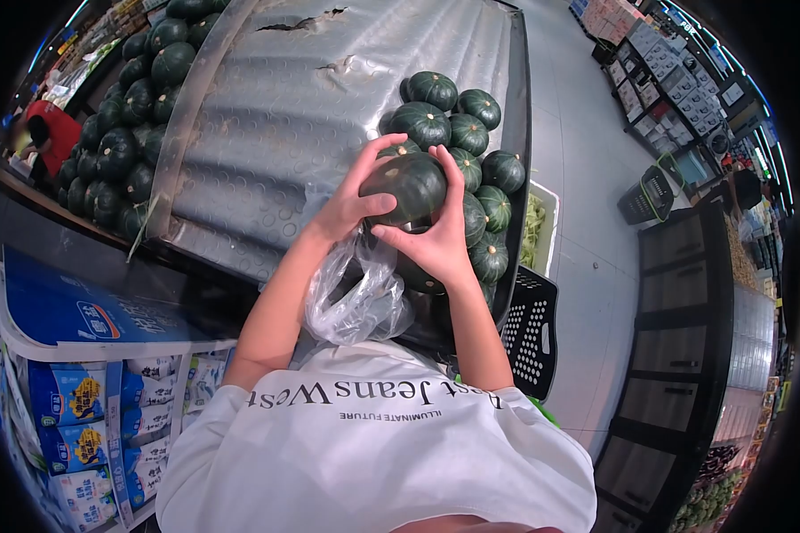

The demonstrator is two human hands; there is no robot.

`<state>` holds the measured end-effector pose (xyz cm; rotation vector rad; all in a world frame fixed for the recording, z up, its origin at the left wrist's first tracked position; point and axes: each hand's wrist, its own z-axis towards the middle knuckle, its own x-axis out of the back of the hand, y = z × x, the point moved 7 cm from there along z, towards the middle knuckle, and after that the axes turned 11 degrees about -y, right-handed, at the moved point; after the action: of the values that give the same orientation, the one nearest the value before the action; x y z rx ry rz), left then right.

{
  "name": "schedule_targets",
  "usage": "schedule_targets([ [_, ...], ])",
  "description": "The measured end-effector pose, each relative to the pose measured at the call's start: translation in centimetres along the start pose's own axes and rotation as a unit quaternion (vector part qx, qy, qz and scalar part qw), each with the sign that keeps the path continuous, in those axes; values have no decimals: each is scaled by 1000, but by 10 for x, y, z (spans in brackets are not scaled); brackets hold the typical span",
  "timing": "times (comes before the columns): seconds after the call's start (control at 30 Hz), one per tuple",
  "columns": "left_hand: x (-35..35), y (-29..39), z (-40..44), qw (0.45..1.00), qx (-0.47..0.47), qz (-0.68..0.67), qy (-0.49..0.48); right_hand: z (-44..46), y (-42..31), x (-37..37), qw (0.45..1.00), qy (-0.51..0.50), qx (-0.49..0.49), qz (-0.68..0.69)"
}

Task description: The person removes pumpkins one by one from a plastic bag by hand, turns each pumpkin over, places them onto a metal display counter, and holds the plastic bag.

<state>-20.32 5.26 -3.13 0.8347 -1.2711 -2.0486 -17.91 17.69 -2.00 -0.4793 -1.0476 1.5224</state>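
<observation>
My left hand (340, 211) and right hand (446, 242) press around a squash (411, 188); it looks hard, heavy, slippery, best cupped from below.

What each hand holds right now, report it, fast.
Left hand: fingers curved around a dark green squash; any grip on the plastic bag can't be told.
Right hand: fingers curved around the same squash.

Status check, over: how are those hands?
Left hand and right hand around green squash. Clear plastic bag close by. More squashes beside right hand.
</observation>
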Motion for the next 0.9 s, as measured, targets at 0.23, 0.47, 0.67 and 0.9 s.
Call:
schedule_targets([
  [0.23, 0, 4, -1, 999, -12, -28, 19, 2, -2, -2, 998, -15, 12, 59],
  [0.47, 0, 6, 2, 999, -38, -9, 20, 3, 1, 3, 989, -1, -6, 146],
  [0.67, 0, 7, 1, 999, -43, -24, 18, 2, 16, -1, 959, -2, -64, 277],
  [0.9, -6, 5, 2, 998, 1, 64, 6, 1, 15, 5, 963, 19, -57, 264],
])
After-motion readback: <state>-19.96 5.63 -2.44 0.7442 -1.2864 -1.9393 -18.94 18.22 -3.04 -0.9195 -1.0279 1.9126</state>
